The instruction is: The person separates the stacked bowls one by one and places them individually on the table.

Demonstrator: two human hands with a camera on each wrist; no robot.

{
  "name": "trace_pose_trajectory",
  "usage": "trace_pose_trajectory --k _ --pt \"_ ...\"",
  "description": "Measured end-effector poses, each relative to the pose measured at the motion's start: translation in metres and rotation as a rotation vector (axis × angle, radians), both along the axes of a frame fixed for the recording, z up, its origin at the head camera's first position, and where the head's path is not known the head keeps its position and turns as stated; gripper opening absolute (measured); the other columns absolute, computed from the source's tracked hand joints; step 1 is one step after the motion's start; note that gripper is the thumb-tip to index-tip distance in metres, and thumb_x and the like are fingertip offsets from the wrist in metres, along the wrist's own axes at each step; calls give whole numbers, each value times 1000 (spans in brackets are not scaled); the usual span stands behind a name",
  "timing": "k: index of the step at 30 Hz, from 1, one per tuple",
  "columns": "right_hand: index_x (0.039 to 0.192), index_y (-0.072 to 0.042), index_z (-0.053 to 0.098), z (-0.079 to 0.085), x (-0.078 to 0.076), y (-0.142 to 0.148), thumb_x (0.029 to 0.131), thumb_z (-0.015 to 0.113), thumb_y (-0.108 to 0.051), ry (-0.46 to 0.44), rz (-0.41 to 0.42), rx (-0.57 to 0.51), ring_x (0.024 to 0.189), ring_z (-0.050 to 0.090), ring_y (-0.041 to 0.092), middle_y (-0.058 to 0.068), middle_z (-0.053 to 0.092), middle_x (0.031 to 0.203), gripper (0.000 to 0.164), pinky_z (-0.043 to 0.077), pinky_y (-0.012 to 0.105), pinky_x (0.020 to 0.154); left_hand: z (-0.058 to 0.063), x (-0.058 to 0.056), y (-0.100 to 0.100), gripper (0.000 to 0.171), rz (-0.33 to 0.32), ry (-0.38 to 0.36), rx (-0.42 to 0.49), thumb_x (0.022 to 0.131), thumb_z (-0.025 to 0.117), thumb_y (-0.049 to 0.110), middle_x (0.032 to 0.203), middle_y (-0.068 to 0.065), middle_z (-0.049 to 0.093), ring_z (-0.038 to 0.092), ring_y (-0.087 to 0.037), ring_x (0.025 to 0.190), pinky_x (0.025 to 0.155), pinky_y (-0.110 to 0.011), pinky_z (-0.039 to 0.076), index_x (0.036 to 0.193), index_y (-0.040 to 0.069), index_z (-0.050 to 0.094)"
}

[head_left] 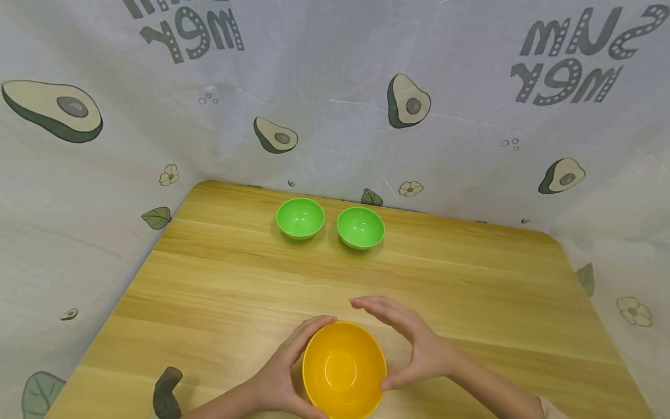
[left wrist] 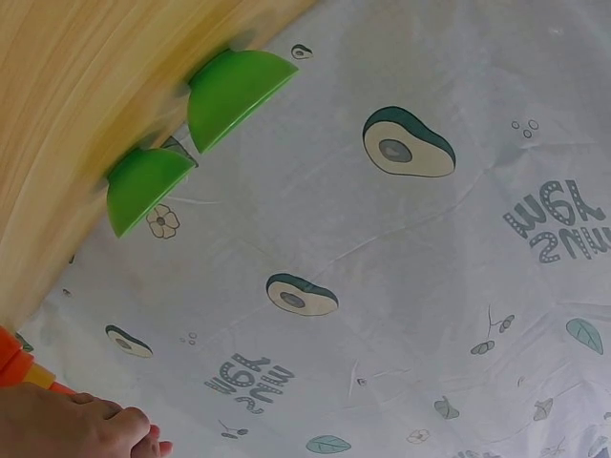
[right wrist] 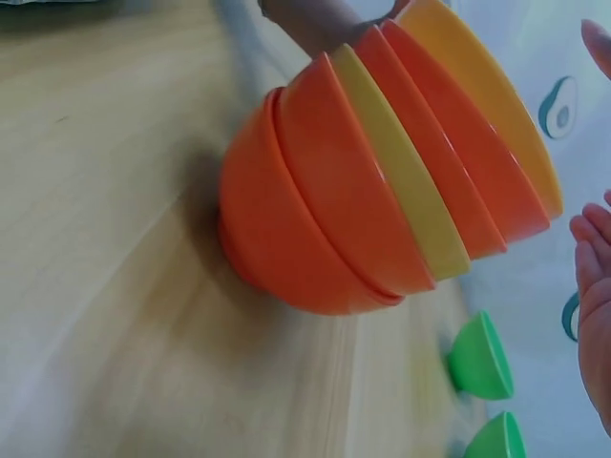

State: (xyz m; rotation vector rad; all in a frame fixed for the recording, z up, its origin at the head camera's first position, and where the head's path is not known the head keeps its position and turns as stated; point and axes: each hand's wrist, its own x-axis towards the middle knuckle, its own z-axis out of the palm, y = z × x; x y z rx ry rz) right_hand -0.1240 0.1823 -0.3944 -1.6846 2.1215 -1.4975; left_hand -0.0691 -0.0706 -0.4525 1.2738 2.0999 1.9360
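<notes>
Left hand (head_left: 282, 375): curved round the side of one stack of bowls (head_left: 342, 369), orange and yellow; right hand (head_left: 419, 343): spread wide beside the stack, contact unclear; green bowl (head_left: 300, 219) and second green bowl (head_left: 361, 228): beyond both hands; table (head_left: 471, 291): beneath

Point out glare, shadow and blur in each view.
Head: small glare spots inside the two round green plastic-looking bowls; left wrist: soft shadows beside those bowls, fairly even light on the white printed cloth; right wrist: dark shadow beside the stacked round orange and yellow plastic-looking bowls, the pale wood-grained tabletop blurred.
</notes>
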Motion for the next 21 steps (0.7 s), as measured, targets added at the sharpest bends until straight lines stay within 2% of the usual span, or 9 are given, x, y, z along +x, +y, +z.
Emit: trace_pose_trajectory --k 4,7,13,16,21 --pt "136 6 30 -1 9 4 69 78 -32 -68 -14 28 127 37 23 16 38 139 90 34 35 105 0 0 2 104 -11 -15 -2 65 81 33 140 -15 32 38 -23 125 103 -40 37 141 -2 18" --pt "136 3 32 -3 14 5 69 77 -36 -64 -44 70 127 37 21 14 39 139 89 38 38 102 -1 3 3 104 -7 -43 -3 66 81 33 141 -15 32 38 -23 125 102 -38 37 141 0 18" --pt "136 1 34 -5 20 2 69 77 -39 -44 -51 125 126 38 21 11 40 138 89 43 40 97 -1 8 2 103 -35 -106 33 66 81 27 139 -13 32 39 -22 122 103 -35 35 142 -1 16" --pt "136 2 34 -5 22 2 67 77 -41 -19 -66 142 125 39 22 11 41 138 92 44 41 96 0 7 3 104 -36 -104 40 66 81 28 140 -14 31 39 -22 122 104 -34 34 142 -1 16" --pt "139 0 29 -2 28 1 62 81 -41 -51 -94 218 127 38 21 8 37 142 101 42 44 97 1 5 6 104 -26 -72 49 66 81 30 140 -15 31 39 -23 123 105 -34 34 141 -4 17"
